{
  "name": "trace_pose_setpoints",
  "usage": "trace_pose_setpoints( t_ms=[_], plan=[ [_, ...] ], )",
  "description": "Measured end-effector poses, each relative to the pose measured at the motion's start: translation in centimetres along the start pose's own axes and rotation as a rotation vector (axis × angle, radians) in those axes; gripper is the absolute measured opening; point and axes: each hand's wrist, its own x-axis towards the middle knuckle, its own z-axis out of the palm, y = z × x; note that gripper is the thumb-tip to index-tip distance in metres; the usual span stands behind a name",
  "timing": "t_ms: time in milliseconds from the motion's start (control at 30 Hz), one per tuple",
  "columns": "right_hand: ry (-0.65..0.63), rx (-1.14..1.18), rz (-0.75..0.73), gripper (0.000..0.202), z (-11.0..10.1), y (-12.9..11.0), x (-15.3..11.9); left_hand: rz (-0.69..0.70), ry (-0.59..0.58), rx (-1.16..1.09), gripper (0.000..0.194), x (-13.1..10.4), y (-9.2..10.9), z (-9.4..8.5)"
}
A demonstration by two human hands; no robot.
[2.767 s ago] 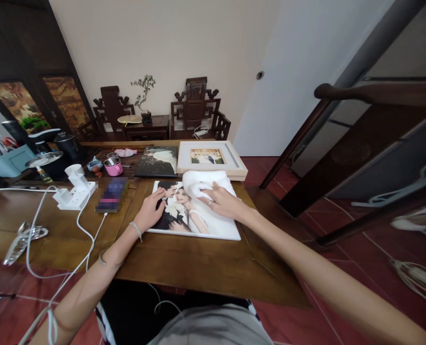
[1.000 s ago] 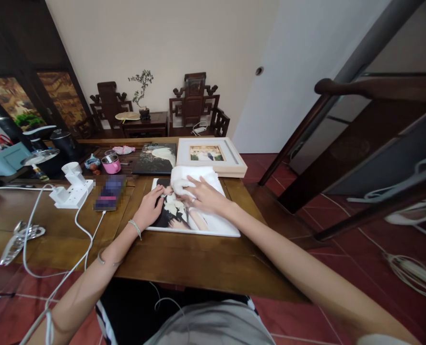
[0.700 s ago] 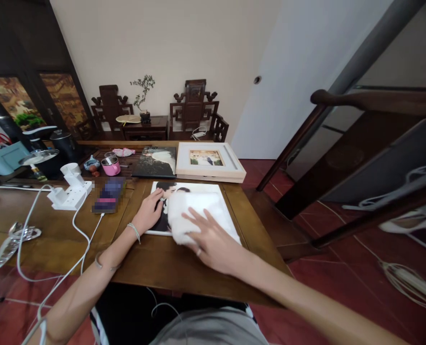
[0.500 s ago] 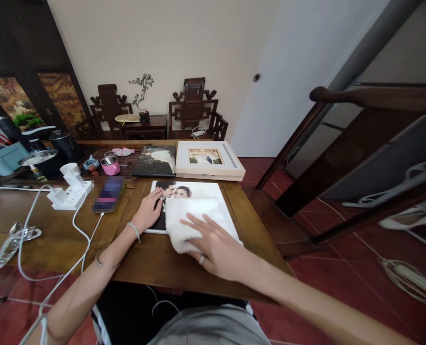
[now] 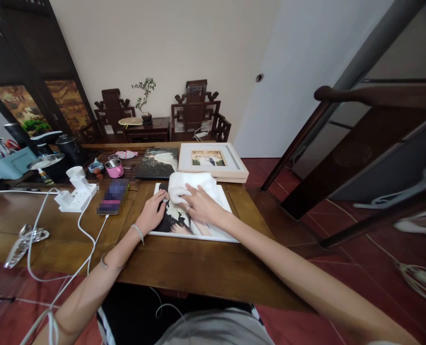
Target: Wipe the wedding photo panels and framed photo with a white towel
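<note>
A white-edged photo panel (image 5: 177, 225) showing a couple lies flat on the wooden table. My left hand (image 5: 152, 211) rests on its left edge, fingers extended and holding nothing. Pressed onto a folded white cloth (image 5: 189, 182) is my right hand (image 5: 202, 206), with a ring on one finger. The cloth covers the upper middle of the panel and reaches its far edge. Some of the right fingertips are sunk in the cloth.
Behind the panel are a dark photo panel (image 5: 158, 163) and a pale wooden frame (image 5: 236, 165). To the left lie a phone (image 5: 112, 196), a white power strip (image 5: 78, 197) with cables, a pink cup (image 5: 114, 168) and a clear hair clip (image 5: 25, 242).
My right hand and the cloth have moved away from me to the panel's far side, uncovering its lower part. My left hand stays at the left edge. The view has shifted slightly.
</note>
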Motion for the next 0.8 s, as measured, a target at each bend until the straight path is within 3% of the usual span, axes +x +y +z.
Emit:
trace_pose_setpoints(
  t_ms=[200, 333, 433, 633, 800],
  plan=[
    [-0.092, 0.095, -0.084, 0.027, -0.8, -5.2, -7.3, -0.003, -0.02, -0.001, 0.041, 0.0, -0.1, 0.1],
    [-0.141, 0.151, -0.119, 0.027, -1.5, -6.4, -9.2, -0.001, -0.009, -0.009, 0.04, 0.0, -0.3, 0.1],
    [-0.117, 0.149, -0.092, 0.028, -1.5, -5.0, -7.8, 0.019, -0.002, -0.017, 0.039, 0.0, -0.4, 0.1],
    [-0.037, 0.051, -0.01, 0.032, -0.8, -0.6, -1.6, 0.03, -0.004, -0.002, 0.038, 0.1, -0.3, 0.0],
    [-0.02, -0.015, 0.045, 0.033, -0.4, 0.7, 1.9, 0.022, -0.014, 0.006, 0.039, 0.1, -0.3, 0.0]
  ],
)
